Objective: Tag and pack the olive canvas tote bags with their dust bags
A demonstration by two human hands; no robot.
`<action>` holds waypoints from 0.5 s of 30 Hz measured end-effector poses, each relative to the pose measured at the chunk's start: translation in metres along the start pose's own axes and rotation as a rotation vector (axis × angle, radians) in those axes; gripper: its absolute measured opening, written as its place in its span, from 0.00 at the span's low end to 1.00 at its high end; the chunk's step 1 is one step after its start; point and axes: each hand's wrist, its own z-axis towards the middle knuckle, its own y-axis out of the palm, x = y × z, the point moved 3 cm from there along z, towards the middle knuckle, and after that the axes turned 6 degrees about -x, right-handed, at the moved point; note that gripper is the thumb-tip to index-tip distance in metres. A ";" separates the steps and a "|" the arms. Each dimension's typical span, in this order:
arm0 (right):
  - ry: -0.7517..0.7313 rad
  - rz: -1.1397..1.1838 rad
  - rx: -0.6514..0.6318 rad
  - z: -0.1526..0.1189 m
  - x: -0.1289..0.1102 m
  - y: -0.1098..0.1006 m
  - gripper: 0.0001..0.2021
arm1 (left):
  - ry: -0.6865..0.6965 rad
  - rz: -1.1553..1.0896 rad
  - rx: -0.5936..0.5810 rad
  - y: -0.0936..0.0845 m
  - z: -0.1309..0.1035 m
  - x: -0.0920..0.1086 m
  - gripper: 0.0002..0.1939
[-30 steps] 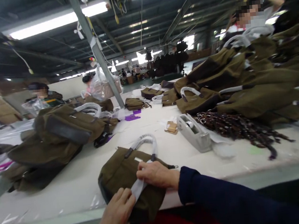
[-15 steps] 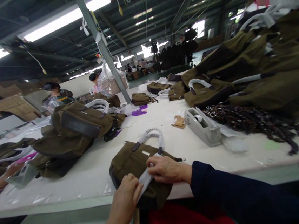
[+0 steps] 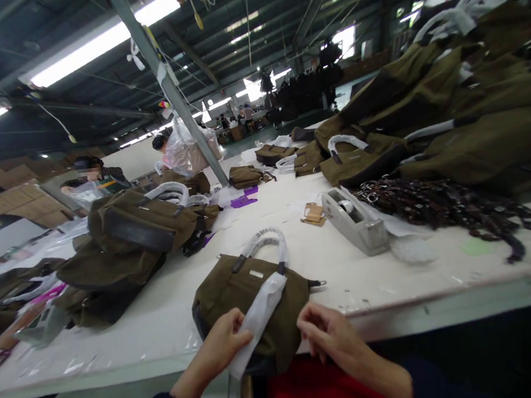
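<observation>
An olive-green handbag [image 3: 218, 291] with dark leather trim lies at the table's front edge, its bottom close to me. Its standing handle [image 3: 264, 240] is wrapped in white. A white paper strip [image 3: 262, 312] runs diagonally down over the bag's front, from near the handle's dark end to the lower edge. My left hand [image 3: 225, 339] grips the strip's lower part between thumb and fingers. Off the bag's right side is my right hand [image 3: 335, 336], its fingers loosely bent and slightly apart, with nothing visible in them.
A grey tape dispenser [image 3: 355, 221] stands right of the bag, beside a heap of dark straps [image 3: 436, 211]. More olive bags are piled at left [image 3: 123, 237] and right [image 3: 475, 135]. A small brown cardboard piece [image 3: 312, 214] lies near the dispenser. A co-worker's arm [image 3: 15, 329] reaches in at far left.
My right hand has let go of the paper strip and moved right and down, off the bag. The left hand still holds the strip, which now lies more exposed.
</observation>
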 end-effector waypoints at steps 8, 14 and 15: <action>0.399 0.585 -0.136 -0.016 0.027 0.061 0.30 | -0.076 -0.583 -0.074 0.009 -0.013 0.004 0.17; 0.228 0.410 0.103 0.015 0.009 0.023 0.20 | -0.052 -0.858 0.068 0.019 -0.012 0.023 0.22; 0.195 0.374 0.128 0.018 0.005 0.012 0.19 | -0.034 -0.902 0.088 0.022 -0.009 0.028 0.24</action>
